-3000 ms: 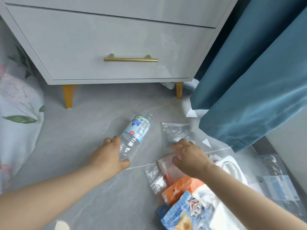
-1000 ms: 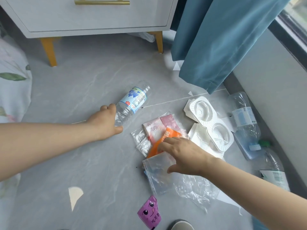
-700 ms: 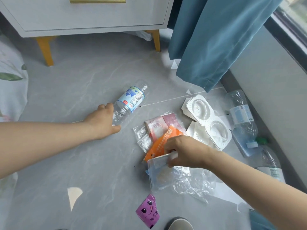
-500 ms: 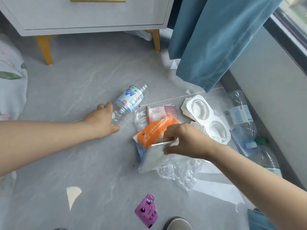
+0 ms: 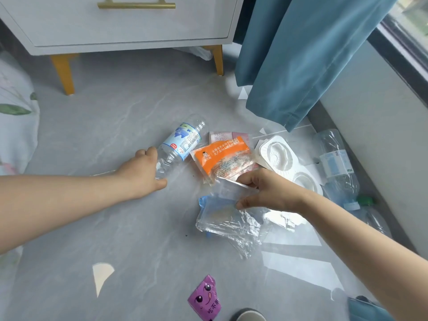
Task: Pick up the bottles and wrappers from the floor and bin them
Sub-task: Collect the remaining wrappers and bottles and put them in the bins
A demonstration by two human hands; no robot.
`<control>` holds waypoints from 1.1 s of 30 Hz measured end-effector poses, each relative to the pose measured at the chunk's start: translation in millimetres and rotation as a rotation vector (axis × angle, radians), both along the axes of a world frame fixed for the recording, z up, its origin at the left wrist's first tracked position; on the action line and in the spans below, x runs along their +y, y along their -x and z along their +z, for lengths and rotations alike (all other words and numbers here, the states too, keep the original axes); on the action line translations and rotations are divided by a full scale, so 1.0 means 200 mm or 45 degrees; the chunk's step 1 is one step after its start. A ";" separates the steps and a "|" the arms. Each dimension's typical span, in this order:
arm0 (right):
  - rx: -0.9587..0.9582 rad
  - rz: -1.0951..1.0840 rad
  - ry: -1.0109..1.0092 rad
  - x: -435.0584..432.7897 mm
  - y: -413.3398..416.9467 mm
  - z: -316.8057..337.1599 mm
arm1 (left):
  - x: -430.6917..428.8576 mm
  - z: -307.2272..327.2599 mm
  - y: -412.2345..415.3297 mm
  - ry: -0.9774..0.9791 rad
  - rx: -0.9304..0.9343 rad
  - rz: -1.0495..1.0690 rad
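My left hand (image 5: 141, 174) is wrapped around the base end of the clear water bottle (image 5: 179, 147), which lies on its side on the grey floor (image 5: 115, 117), neck pointing away from me toward the cabinet (image 5: 120, 22). That grip is closed on the bottle, though it does not look lifted yet.

My right hand (image 5: 266, 193) pinches a bunch of wrappers between thumb and fingers: the orange wrapper (image 5: 222, 158) stands up at the top of the bunch, with the clear plastic bags (image 5: 227, 218) drooping below onto the floor. The pink packet (image 5: 222, 136) just behind the orange one seems to belong to the same pile, but I cannot tell whether it is caught in my grip.

So I judge this to be the gathering step, both hands loaded and nothing binned so far. No bin shows in view, so the next move calls for raising both hands together and turning to find it. The limp bags will likely trail or slip, so I should tighten the pinch before lifting.

Plenty remains: the white moulded tray (image 5: 278, 156) beside the pile, two more clear bottles (image 5: 335, 158) lying along the wall under the blue curtain (image 5: 301, 54), the purple packet (image 5: 205, 297) near my foot, and a pale scrap (image 5: 100, 276) on the floor to its left.
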State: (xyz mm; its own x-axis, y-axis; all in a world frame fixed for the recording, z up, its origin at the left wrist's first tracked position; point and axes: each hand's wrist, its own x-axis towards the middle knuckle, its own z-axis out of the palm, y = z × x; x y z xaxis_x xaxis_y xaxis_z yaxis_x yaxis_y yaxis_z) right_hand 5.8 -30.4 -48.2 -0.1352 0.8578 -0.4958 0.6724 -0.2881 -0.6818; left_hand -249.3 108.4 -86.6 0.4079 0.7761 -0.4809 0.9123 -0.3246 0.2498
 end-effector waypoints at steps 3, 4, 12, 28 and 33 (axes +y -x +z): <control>0.002 -0.016 0.003 0.03 0.00 0.03 | 0.00 0.00 0.00 -0.003 0.006 -0.006; -0.046 -0.007 -0.028 0.04 0.00 0.02 | 0.00 -0.01 0.00 -0.006 0.004 -0.007; -0.437 0.171 -0.060 -0.01 0.08 -0.08 | 0.01 -0.01 0.01 -0.003 -0.005 0.000; -0.325 0.139 -0.138 -0.03 0.08 -0.03 | 0.01 -0.03 0.01 -0.024 -0.008 -0.013; -0.153 -0.140 -0.225 0.07 0.00 0.08 | 0.01 -0.03 0.01 -0.022 -0.015 -0.011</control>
